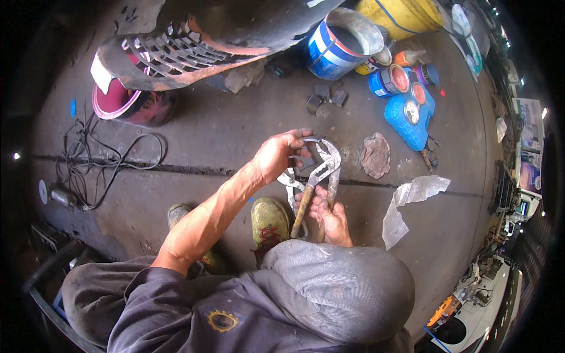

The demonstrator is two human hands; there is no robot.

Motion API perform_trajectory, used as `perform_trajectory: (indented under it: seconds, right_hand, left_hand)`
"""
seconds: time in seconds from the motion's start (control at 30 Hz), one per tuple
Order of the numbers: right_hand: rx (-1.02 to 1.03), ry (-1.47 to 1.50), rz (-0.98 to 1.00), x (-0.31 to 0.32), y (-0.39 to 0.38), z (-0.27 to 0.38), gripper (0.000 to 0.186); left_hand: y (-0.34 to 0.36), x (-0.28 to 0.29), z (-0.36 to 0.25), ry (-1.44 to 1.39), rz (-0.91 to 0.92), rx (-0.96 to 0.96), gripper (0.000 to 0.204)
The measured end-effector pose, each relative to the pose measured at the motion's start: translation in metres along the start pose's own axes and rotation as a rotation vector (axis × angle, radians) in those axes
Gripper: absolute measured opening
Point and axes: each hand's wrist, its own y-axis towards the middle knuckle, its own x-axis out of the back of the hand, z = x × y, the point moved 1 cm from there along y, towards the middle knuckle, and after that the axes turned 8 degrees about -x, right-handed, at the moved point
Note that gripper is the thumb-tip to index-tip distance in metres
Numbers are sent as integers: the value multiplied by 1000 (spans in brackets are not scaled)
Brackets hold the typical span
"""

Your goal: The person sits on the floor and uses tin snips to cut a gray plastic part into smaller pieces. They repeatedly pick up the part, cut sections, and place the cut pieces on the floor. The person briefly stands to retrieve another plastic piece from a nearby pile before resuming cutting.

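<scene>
My left hand (276, 154) is closed at the jaws of large slip-joint pliers (322, 167), with a small dark piece (303, 162) at its fingertips; whether it grips the piece, the jaws or both is unclear. My right hand (329, 217), palm up, has its fingers curled on the worn yellowish handles of these pliers below. A second, whitish plier-like tool (290, 181) lies behind them, partly hidden by the first. My shoes (268, 226) and bent grey-clad knee (341, 288) are just below my hands.
A dark perforated bumper (206, 62) overhangs a pink bucket (115, 109). Cables (118, 162) and a grinder (63, 196) lie left. Paint buckets (329, 62), cans (388, 82), a blue jug (400, 132), small dark blocks (322, 94), a crumpled rag (375, 156) and torn paper (406, 209) are on the floor.
</scene>
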Motion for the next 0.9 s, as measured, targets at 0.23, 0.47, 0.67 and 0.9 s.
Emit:
perform_trajectory:
  seconds: [0.23,0.47,0.67,0.9]
  right_hand:
    - [-79,16,-87,-6,-5,4,37]
    - [104,-595,-165,16,5,-14,50]
    - [278,-548,-183,9,3,-13,44]
    - [294,-486,-188,16,8,-16,52]
  left_hand:
    - [1,4,-3,-57,30,-107,48]
    - [-4,-11,-13,-22,-91,-213,47]
    - [-3,-15,-29,82,-49,-283,48]
    - [-3,-16,-33,252,-15,-412,30]
